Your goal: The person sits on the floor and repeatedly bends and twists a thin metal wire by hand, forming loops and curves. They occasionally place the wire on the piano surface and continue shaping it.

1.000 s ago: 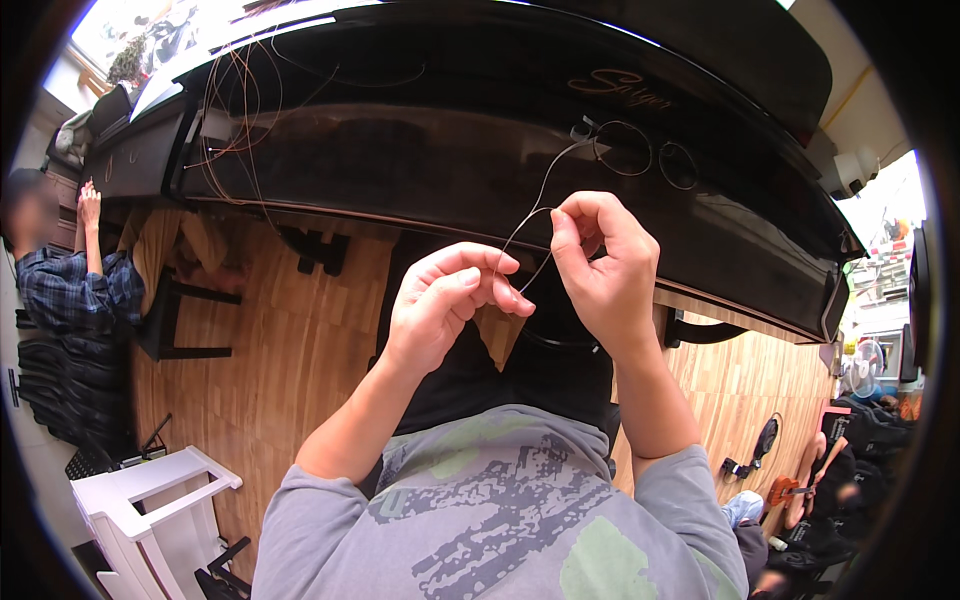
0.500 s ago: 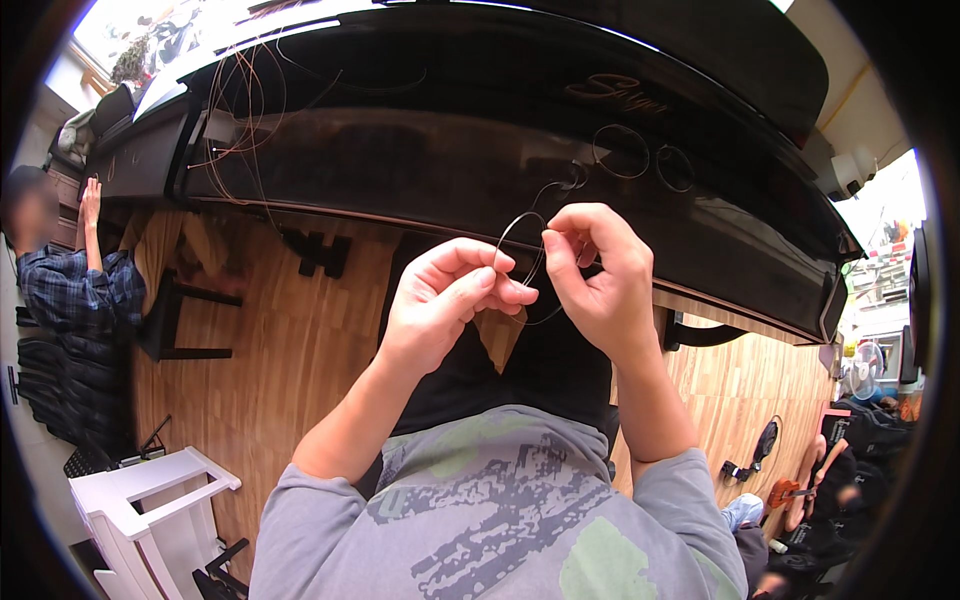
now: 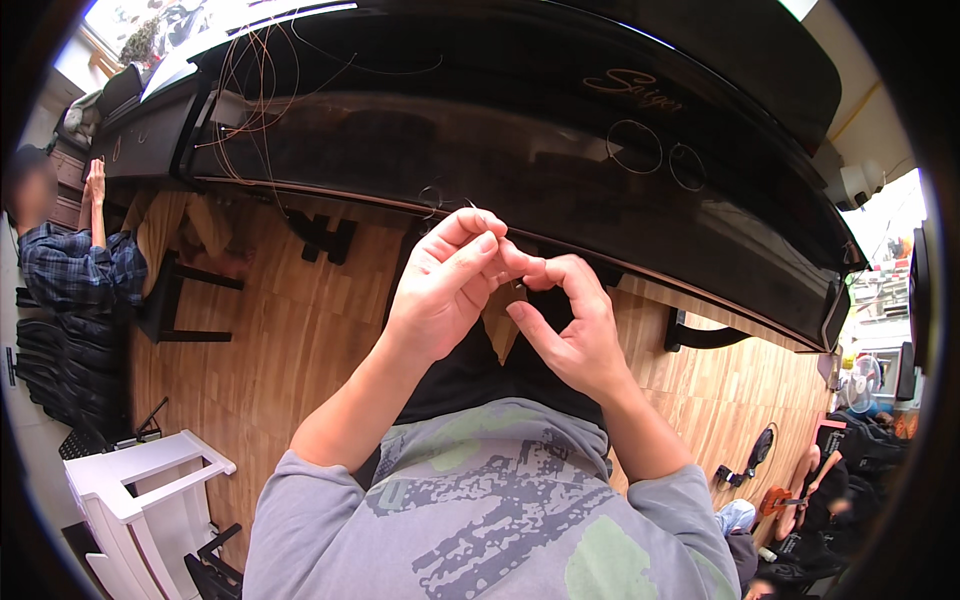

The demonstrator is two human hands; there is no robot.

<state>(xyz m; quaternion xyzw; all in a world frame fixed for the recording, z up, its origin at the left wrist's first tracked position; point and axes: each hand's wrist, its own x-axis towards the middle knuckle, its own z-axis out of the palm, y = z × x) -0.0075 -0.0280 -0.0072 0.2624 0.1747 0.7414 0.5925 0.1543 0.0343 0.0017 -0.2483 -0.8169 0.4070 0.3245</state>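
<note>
My left hand pinches a thin wire, whose loose loop shows faintly above my fingertips; part of it is hidden by the fingers. Just right of it, my right hand has curved fingers with the thumb apart, its index finger touching or very near the left fingertips. Both hands are in front of a long, glossy black piano panel with gold lettering. Two wire rings rest on the panel at the right, and long copper-coloured wires lie in loose loops over its left part.
A person in a plaid shirt sits at the left, one hand raised to the panel. A white piece of furniture stands at lower left. At right are a fan, a small orange stringed instrument, dark bags and parts of other people.
My right hand has moved down and left to meet my left hand, its thumb parting from the finger. My left hand has risen slightly. The wire loop has shifted up and leftward.
</note>
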